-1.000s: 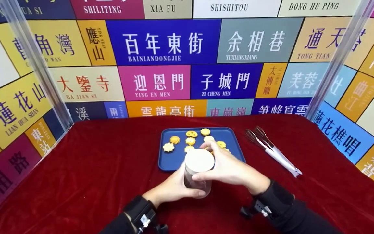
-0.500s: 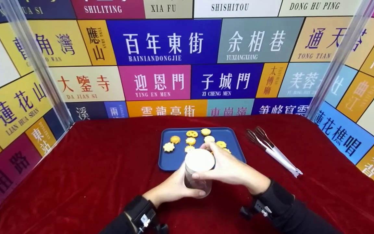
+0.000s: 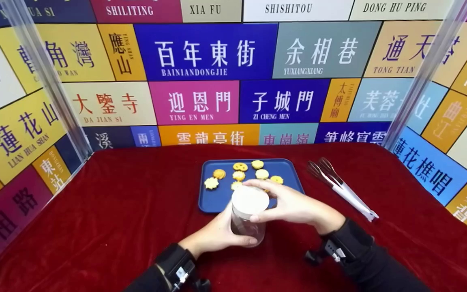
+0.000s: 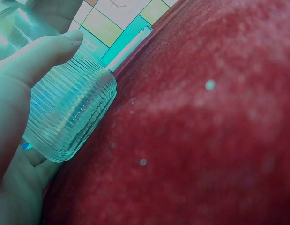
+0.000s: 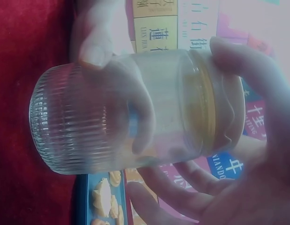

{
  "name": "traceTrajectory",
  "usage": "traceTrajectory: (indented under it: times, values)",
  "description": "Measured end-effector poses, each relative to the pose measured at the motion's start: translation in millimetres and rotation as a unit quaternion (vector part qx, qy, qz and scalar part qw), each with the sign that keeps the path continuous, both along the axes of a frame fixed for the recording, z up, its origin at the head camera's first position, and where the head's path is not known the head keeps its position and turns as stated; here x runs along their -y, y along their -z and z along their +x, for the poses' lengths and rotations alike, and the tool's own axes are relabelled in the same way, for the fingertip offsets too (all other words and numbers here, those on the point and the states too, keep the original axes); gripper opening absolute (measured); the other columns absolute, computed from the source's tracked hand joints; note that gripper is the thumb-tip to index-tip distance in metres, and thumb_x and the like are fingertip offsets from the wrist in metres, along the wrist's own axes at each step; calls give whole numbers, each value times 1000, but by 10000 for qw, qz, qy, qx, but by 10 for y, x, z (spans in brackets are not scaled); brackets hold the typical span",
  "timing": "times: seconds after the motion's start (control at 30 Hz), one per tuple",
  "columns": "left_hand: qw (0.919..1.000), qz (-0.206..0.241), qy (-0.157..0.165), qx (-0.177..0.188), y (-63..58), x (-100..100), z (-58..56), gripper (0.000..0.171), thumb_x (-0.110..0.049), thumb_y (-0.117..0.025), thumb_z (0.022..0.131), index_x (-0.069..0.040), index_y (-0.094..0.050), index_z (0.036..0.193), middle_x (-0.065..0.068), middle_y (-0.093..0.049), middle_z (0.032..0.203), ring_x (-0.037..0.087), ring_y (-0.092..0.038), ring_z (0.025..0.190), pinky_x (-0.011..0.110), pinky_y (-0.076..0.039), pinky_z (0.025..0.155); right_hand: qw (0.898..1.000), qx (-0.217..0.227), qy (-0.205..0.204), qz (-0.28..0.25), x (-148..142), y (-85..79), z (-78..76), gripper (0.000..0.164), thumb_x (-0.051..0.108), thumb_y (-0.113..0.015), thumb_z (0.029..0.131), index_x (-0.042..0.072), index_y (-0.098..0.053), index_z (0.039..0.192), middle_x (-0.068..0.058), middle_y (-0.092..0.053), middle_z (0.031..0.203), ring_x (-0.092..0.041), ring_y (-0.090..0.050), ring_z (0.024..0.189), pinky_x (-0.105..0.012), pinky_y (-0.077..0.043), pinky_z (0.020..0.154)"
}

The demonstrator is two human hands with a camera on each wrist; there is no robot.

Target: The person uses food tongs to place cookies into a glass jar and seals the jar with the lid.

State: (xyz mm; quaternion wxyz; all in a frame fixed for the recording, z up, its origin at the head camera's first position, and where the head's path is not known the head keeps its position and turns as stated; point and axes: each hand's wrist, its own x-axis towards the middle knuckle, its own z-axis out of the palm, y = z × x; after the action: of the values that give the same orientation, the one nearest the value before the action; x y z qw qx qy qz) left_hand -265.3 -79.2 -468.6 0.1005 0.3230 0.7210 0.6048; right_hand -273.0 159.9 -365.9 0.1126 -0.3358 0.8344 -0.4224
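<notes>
A clear jar (image 3: 248, 228) with a white lid (image 3: 250, 199) is held slightly tilted in front of the tray. My left hand (image 3: 217, 234) grips its glass body, thumb across the near side. At the lid, my right hand (image 3: 294, 205) has its thumb on the near edge and its fingers on the far side. The ribbed lower glass (image 5: 65, 122) shows in the right wrist view, and the left fingers are visible through the jar. A blue tray (image 3: 209, 205) lies just beyond, bearing several cookies (image 3: 211, 183), some of them hidden behind the right hand.
Right of the tray lie tongs (image 3: 349, 195) with white handles and dark heads pointing away. Dark red cloth (image 3: 136, 194) covers the table. Printed panels (image 3: 201, 101) with street names stand around the back and sides, with clear posts (image 3: 416, 81) at the corners.
My right hand has shifted slightly to the right around the lid, its thumb and fingers now placed further right. The left hand and jar have hardly moved.
</notes>
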Motion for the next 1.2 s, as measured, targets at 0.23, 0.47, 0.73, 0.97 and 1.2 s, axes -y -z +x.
traceTrajectory:
  times: [0.23,0.47,0.73,0.97,1.2]
  values:
    - [10000,8,-26,27,11,-5,0,113,-19,-93,84,-21,-16,166,-3,-45,156,14,-47,142,32,-38,120,9998,162,-144,27,-15,-25,-4,82,36,-87,90,19,-48,160,-3,-53,155,-26,-47,140,-54,-36,115]
    - [9999,-32,-104,-65,15,-4,5,112,-20,-94,82,-22,-19,165,-5,-45,157,14,-45,144,34,-35,123,9999,-9,113,27,10,-1,23,96,43,-92,83,19,-40,159,-10,-59,144,-27,-58,129,-56,-43,111]
    - [9999,98,26,-129,18,-13,1,113,-19,-94,82,-25,-18,166,-6,-43,160,15,-44,146,34,-34,123,9952,-505,834,20,148,38,124,89,49,-96,75,15,-46,141,-9,-63,127,-25,-63,116,-49,-50,99]
    - [9997,208,91,-128,27,-18,-6,113,-17,-93,82,-26,-18,166,-6,-44,159,16,-44,145,34,-36,122,9936,-582,969,31,195,61,152,79,52,-94,76,13,-51,130,-8,-63,124,-22,-62,114,-46,-50,96]
    - [9995,250,116,-178,28,-8,-14,112,-18,-93,83,-24,-19,167,-5,-44,160,17,-43,146,35,-34,124,9947,-600,840,24,188,57,145,76,49,-93,79,13,-51,131,-6,-62,123,-21,-61,114,-46,-50,97]
